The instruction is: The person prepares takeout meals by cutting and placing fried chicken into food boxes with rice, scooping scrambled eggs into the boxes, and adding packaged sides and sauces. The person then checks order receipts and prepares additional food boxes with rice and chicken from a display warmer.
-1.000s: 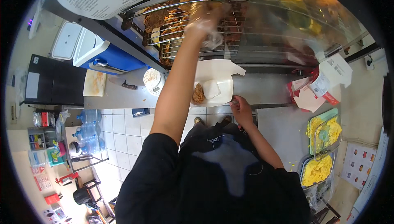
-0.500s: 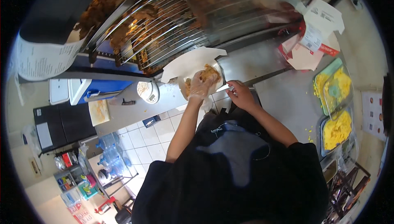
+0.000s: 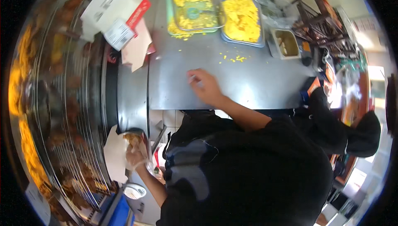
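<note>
My left hand [image 3: 134, 156], in a clear plastic glove, reaches down into an open white paper box [image 3: 115, 153] at the lower left. Its fingers are closed on a piece of fried chicken [image 3: 132, 137] in the box; they are partly hidden and small in view. Bare and slightly blurred, my right hand [image 3: 205, 88] hovers over the steel table [image 3: 178, 70]. Its fingers are loosely curled and apart, with nothing seen in them.
Containers of yellow rice [image 3: 240, 19] stand at the table's far side, beside a metal tub [image 3: 285, 43]. A red-and-white carton [image 3: 124, 27] lies far left. A wire-racked food display [image 3: 70, 114] lines the left; a white scale [image 3: 135, 191] is below. Another person's dark sleeve [image 3: 321, 110] is right.
My view has turned right, so the steel table now lies ahead and the display is on the left. My right hand has left the box's side and is over the table; my left stays in the box.
</note>
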Action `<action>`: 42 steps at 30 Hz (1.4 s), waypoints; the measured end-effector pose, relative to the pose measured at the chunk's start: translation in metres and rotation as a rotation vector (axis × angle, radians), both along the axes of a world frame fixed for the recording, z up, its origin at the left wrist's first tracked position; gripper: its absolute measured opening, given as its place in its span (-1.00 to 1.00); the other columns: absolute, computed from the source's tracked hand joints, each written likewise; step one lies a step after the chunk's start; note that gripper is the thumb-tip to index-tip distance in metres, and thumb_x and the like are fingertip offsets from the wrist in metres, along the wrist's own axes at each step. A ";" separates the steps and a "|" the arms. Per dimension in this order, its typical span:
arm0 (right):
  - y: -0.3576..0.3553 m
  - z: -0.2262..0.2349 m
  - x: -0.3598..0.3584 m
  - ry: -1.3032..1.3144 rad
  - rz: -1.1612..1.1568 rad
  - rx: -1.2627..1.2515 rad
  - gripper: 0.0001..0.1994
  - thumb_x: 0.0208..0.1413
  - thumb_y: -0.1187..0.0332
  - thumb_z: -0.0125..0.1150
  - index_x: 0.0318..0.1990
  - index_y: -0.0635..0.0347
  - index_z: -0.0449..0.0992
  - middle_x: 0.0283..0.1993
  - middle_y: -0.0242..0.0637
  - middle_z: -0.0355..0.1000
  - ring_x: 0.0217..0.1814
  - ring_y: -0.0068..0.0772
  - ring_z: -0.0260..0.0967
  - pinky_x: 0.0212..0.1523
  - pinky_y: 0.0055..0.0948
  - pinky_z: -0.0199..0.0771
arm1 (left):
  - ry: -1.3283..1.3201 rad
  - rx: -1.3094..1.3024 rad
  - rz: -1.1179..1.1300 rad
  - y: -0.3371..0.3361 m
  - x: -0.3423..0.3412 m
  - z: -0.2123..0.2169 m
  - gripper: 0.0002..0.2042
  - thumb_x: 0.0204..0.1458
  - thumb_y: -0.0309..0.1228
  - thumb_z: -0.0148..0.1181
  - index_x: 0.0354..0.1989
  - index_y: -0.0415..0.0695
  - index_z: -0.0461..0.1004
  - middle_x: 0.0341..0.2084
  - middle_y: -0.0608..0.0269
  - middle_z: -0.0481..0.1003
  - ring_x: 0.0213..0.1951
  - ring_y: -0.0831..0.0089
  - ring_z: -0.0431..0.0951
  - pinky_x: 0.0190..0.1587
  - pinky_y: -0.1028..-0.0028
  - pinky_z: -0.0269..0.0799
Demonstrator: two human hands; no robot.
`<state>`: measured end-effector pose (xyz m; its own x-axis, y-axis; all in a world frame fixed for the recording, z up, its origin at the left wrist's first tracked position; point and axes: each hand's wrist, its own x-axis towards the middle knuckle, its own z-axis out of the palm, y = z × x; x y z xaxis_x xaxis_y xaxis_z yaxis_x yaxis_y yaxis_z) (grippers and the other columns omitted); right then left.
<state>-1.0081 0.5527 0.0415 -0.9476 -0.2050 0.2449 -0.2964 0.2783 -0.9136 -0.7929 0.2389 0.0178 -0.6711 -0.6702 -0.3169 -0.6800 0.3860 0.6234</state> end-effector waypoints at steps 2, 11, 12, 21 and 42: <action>0.065 -0.014 -0.002 0.068 -0.403 0.119 -0.82 0.01 0.48 0.06 -0.19 0.21 0.42 -0.30 -0.20 0.40 -0.40 -0.36 0.38 -0.34 -0.45 0.38 | -0.057 -0.047 -0.104 0.002 0.008 -0.003 -0.58 -0.01 -0.14 0.11 -0.19 -0.31 0.47 -0.31 0.00 0.53 -0.25 0.16 0.53 -0.17 0.32 0.39; 0.379 -0.052 0.002 0.028 -1.563 0.673 -0.75 -0.04 0.32 0.06 -0.24 0.30 0.46 -0.29 -0.03 0.46 -0.28 -0.06 0.43 -0.23 -0.28 0.42 | 0.035 -0.387 -0.185 0.002 -0.005 0.038 -0.55 0.09 -0.11 -0.05 -0.13 -0.32 0.42 -0.26 -0.21 0.46 -0.19 -0.03 0.47 -0.13 0.22 0.36; 0.409 -0.047 -0.011 -0.108 -1.544 0.676 -0.74 -0.05 0.28 0.06 -0.29 0.29 0.50 -0.32 0.00 0.47 -0.26 -0.02 0.44 -0.21 -0.21 0.42 | 0.039 -0.406 -0.151 0.001 0.005 0.038 -0.55 0.09 -0.11 -0.05 -0.13 -0.32 0.42 -0.26 -0.21 0.46 -0.19 -0.03 0.47 -0.13 0.22 0.36; 0.687 -0.047 -0.065 0.099 -0.513 1.165 -0.41 -0.13 0.13 0.25 0.05 0.24 0.29 -0.15 -0.01 0.40 -0.11 -0.19 0.37 -0.16 -0.21 0.36 | -0.278 -0.959 -1.068 -0.058 0.096 -0.029 -0.70 -0.04 -0.37 0.01 -0.11 -0.19 0.35 -0.23 0.08 0.41 -0.22 0.15 0.42 -0.21 0.26 0.38; 0.296 -0.027 0.064 -1.094 -0.075 0.239 -0.59 0.10 0.07 0.01 -0.10 0.25 0.38 -0.23 -0.31 0.39 -0.30 -0.54 0.36 -0.47 -0.59 0.31 | 0.599 0.023 0.741 -0.003 0.157 -0.042 -0.79 0.10 -0.33 0.04 -0.38 -0.25 0.46 -0.65 0.29 0.46 -0.58 0.60 0.41 -0.52 0.51 0.31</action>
<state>-0.9441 0.8483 0.0142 -0.6405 -0.0687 -0.7649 0.6578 0.4649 -0.5926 -0.6358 0.2363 -0.0246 -0.1331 -0.9881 -0.0767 -0.3117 -0.0317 0.9496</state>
